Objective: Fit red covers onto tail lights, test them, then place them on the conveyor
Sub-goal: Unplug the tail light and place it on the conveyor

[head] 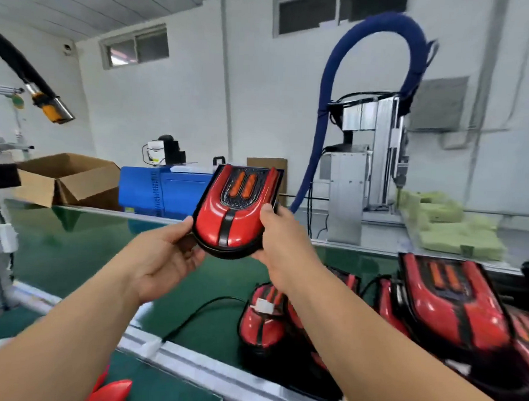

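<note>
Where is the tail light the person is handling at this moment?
Head view, centre: the tail light is held up between the left hand and right hand, above the green conveyor belt, with the blue crate behind it.

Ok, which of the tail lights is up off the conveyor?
The tail light gripped between the left hand and right hand, raised above the conveyor. The other lights lie piled on it to the right.
</note>
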`<state>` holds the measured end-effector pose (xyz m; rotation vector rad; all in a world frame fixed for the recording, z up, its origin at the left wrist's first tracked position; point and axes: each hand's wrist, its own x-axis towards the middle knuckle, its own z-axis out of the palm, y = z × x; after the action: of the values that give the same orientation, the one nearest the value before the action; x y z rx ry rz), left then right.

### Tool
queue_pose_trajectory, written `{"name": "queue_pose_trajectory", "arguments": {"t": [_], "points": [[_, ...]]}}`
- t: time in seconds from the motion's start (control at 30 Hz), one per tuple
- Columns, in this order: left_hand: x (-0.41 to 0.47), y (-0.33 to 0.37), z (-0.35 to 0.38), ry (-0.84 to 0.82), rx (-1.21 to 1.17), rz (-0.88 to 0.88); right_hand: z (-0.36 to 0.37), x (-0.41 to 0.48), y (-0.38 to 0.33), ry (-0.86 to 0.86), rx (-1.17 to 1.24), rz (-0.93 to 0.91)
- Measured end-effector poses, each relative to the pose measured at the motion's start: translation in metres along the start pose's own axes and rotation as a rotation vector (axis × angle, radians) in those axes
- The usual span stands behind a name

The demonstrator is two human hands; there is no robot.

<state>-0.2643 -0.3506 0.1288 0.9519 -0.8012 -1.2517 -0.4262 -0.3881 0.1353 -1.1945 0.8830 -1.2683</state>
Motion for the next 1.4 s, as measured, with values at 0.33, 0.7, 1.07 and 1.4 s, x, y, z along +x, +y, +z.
{"name": "queue_pose_trajectory", "arguments": {"t": [0.33,0.7,1.07,1.4], "points": [[-0.009,-0.063,0.115,-0.168,0.133,-0.017,-0.124,-0.041,-0.018,0.273,-0.136,0.01],[0.005,-0.096,0.121,-0.088,0.277,-0.078,-0.146,-0.03,-0.01,0.207,-0.458,0.193],[0.015,-0.118,0.119,-0.132,0.772,0.049,-0.161,-0.025,-0.008,0.112,-1.532,0.001],[0.012,-0.12,0.127,-0.084,1.251,0.207,-0.163,-0.034,0.001,0.186,-1.591,-0.08]]}}
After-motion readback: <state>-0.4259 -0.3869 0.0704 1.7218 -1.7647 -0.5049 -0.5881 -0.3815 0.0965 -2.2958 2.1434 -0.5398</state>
